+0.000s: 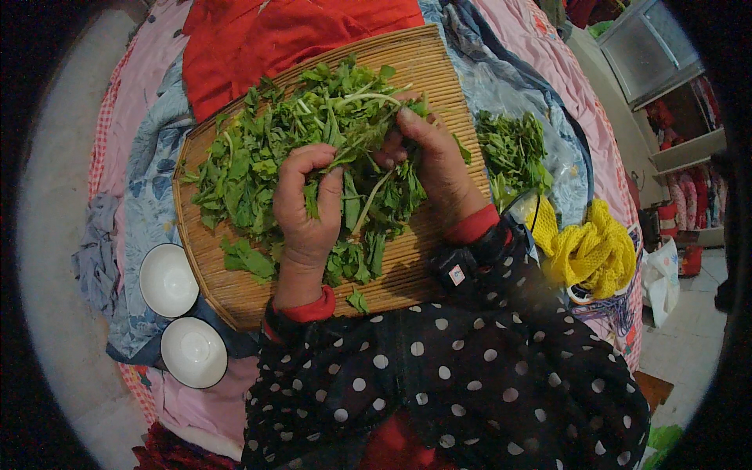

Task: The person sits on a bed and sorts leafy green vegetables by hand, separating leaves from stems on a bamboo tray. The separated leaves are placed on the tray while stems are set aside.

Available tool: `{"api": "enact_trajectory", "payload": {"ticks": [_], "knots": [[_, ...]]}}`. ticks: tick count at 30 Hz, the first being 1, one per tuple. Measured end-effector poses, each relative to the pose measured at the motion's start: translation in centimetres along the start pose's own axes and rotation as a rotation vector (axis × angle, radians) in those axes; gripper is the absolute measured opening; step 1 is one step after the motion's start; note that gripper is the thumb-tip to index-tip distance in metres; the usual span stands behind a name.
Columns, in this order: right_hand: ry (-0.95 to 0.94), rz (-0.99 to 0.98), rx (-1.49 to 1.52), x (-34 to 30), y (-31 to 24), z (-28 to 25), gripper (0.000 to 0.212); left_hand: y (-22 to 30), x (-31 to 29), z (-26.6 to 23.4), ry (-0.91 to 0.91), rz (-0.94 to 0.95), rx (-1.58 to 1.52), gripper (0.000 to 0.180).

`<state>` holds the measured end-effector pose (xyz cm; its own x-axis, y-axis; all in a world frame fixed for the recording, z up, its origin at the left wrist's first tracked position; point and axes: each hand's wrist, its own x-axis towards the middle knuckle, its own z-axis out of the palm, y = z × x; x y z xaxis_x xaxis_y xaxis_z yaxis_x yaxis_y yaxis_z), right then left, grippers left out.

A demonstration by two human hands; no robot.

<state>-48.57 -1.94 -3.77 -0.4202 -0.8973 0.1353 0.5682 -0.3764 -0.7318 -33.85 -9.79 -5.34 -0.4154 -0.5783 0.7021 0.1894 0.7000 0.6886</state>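
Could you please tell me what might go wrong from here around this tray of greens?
Leafy greens could spill over the edge of the bamboo tray, as one loose leaf lies near its lower rim. The upper white bowl might get nudged or tip, since it sits on soft-looking blue cloth close beside the tray.

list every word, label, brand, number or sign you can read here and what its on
None can be read.
Square label on the black strap: marks too small to make out.
White bag at right: bluish marks, too small and blurred to tell if they are writing.
Greens and tray: no lettering visible.
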Motion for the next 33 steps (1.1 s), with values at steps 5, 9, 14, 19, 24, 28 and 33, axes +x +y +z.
{"api": "enact_trajectory", "payload": {"ticks": [5,9,14,19,24,28,33], "knots": [[-0.026,-0.033,0.071,0.39,0.27,-0.59,0.026,-0.01,-0.07,-0.06,-0.01,-0.001,0.041,0.017],[0.06,-0.03,-0.053,0.17,-0.03,-0.49,0.031,-0.25,-0.24,-0.02,-0.012,-0.061,0.019,0.017],[-0.047,-0.011,0.172,0.25,-0.41,0.05,0.037,-0.55,-0.49,0.21,0.031,-0.129,-0.097,0.016],[-0.062,0.015,0.413,0.7,-0.3,-0.5,0.03,-0.81,-0.47,0.19,0.01,-0.152,-0.087,0.012],[-0.015,0.023,0.534,0.9,0.25,-0.81,0.021,-0.7,-0.1,0.35,0.128,-0.092,0.089,0.016],[-0.001,-0.018,0.26,0.55,-0.02,-0.48,0.015,-0.48,0.33,0.29,0.114,-0.084,0.449,0.024],[0.002,0.02,0.067,0.6,-0.26,-0.49,0.013,-0.78,0.34,0.1,-0.029,-0.162,0.53,0.023]]}}
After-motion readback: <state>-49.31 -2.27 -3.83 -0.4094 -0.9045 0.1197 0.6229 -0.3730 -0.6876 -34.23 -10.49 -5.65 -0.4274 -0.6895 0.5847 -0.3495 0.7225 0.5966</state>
